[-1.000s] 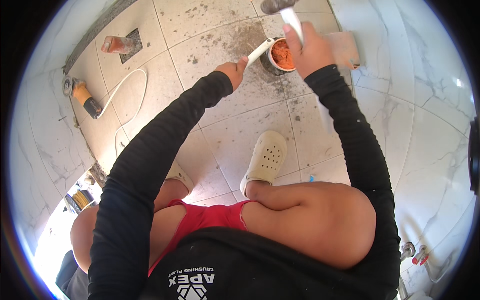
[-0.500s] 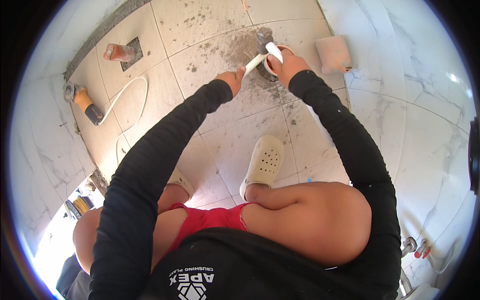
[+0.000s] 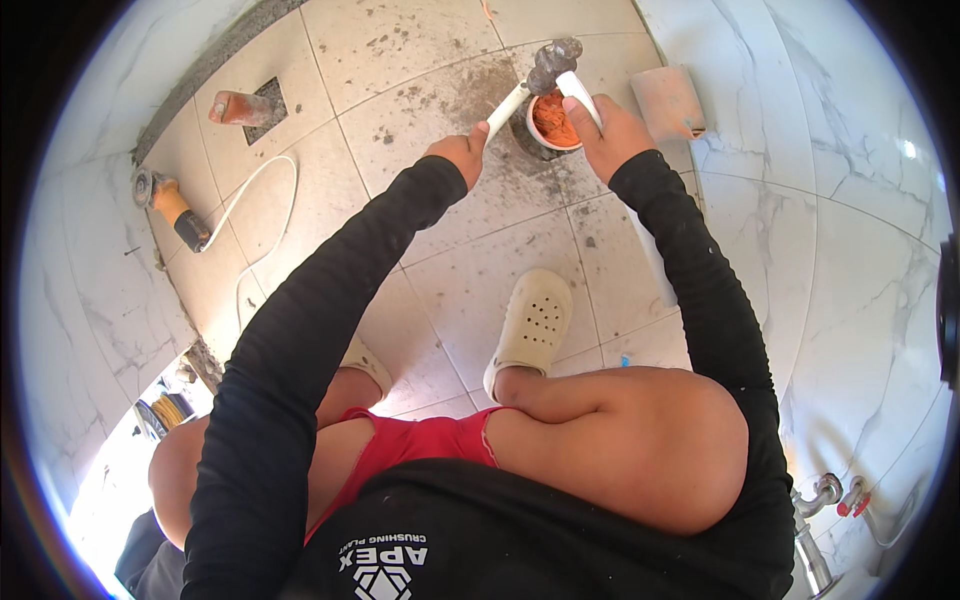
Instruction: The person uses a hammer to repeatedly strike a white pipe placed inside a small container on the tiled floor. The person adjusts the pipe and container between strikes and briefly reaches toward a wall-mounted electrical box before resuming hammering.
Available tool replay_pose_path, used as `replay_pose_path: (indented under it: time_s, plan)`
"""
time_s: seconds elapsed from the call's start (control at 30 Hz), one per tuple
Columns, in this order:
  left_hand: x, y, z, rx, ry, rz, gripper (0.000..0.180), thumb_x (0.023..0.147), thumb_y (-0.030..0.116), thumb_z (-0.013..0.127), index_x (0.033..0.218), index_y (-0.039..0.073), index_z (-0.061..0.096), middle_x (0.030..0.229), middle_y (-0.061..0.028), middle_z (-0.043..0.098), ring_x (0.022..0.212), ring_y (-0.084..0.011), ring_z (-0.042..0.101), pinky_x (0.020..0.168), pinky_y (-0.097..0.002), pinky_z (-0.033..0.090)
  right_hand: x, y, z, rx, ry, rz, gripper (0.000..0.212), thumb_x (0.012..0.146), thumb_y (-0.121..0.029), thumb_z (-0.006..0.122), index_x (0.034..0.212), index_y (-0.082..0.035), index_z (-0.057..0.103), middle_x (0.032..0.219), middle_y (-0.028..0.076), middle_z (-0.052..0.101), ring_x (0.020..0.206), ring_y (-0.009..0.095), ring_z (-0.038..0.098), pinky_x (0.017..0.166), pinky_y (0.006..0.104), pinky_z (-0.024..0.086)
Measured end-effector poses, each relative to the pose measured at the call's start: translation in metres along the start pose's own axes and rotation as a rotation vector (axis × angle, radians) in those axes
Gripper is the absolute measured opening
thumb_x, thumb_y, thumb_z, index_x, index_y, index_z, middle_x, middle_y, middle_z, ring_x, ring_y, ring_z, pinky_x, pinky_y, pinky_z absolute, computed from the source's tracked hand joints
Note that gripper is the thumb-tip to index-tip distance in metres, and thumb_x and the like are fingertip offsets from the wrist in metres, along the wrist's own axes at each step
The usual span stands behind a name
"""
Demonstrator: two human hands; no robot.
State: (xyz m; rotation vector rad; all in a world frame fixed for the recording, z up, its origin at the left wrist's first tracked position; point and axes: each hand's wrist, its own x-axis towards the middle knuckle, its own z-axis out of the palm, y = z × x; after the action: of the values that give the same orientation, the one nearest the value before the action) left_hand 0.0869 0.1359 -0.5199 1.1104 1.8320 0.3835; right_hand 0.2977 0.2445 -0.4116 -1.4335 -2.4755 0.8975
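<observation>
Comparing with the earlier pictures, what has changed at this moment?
The hammer in the right hand came down from the picture's top edge, then shifted slightly up and right, uncovering more orange filling. Nothing was taken or let go. The left hand still grips the white bar; the grinder stayed put.

Two hands [image 3: 458, 156] [image 3: 616, 140], one hammer [image 3: 554, 68]

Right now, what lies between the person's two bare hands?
The head view shows a round, white-rimmed opening filled with orange material, nearer the right hand, and gritty beige tile.
</observation>
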Motion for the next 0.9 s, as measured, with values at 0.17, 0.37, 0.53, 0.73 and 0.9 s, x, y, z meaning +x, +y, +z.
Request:
replay_pose_path:
  time_s: [0.17,0.37,0.53,0.73,0.9]
  plan:
    - [0.011,0.002,0.006,0.177,0.030,0.085,0.083,0.098,0.068,0.021,0.083,-0.003,0.061,0.062,-0.0138,0.055,0.046,-0.0255,0.057,0.044,-0.0383,0.049,-0.001,0.007,0.004,-0.016,-0.010,-0.028,0.064,0.100,-0.058,0.044,0.094,0.004,0.058,0.074,0.024,0.061,0.073,0.040,0.062,0.070,0.0450,0.048]
    - [0.011,0.031,-0.017,-0.019,-0.150,-0.270,0.085,0.099,0.067,0.018,0.084,-0.005,0.060,0.057,-0.0135,0.053,0.045,-0.0259,0.058,0.044,-0.0381,0.050,0.019,-0.003,-0.002,-0.068,0.005,-0.096,0.061,0.100,-0.056,0.044,0.096,0.003,0.058,0.074,0.024,0.063,0.073,0.041,0.063,0.069,0.0441,0.049]
    - [0.010,0.028,-0.017,0.076,-0.119,-0.091,0.086,0.098,0.069,0.018,0.084,-0.005,0.059,0.055,-0.0125,0.052,0.043,-0.0261,0.057,0.043,-0.0397,0.050,0.036,-0.011,-0.008,-0.096,0.121,-0.106,0.059,0.100,-0.055,0.044,0.098,0.002,0.059,0.075,0.025,0.063,0.074,0.042,0.063,0.069,0.0451,0.050]
    - [0.011,0.035,-0.022,0.074,-0.163,-0.088,0.084,0.098,0.068,0.019,0.086,-0.005,0.058,0.057,-0.0131,0.053,0.044,-0.0258,0.057,0.042,-0.0409,0.049,0.050,-0.006,0.019,-0.235,-0.129,-0.022,0.064,0.099,-0.057,0.043,0.102,0.004,0.061,0.089,0.029,0.065,0.085,0.045,0.063,0.077,0.0471,0.050]
    - [0.014,0.045,-0.029,-0.038,-0.217,-0.291,0.078,0.099,0.067,0.023,0.081,-0.002,0.054,0.059,-0.0109,0.050,0.043,-0.0228,0.049,0.040,-0.0388,0.044,0.070,0.001,-0.003,-0.151,0.046,-0.172,0.066,0.099,-0.059,0.043,0.103,0.005,0.061,0.086,0.029,0.065,0.083,0.045,0.064,0.076,0.0476,0.051]
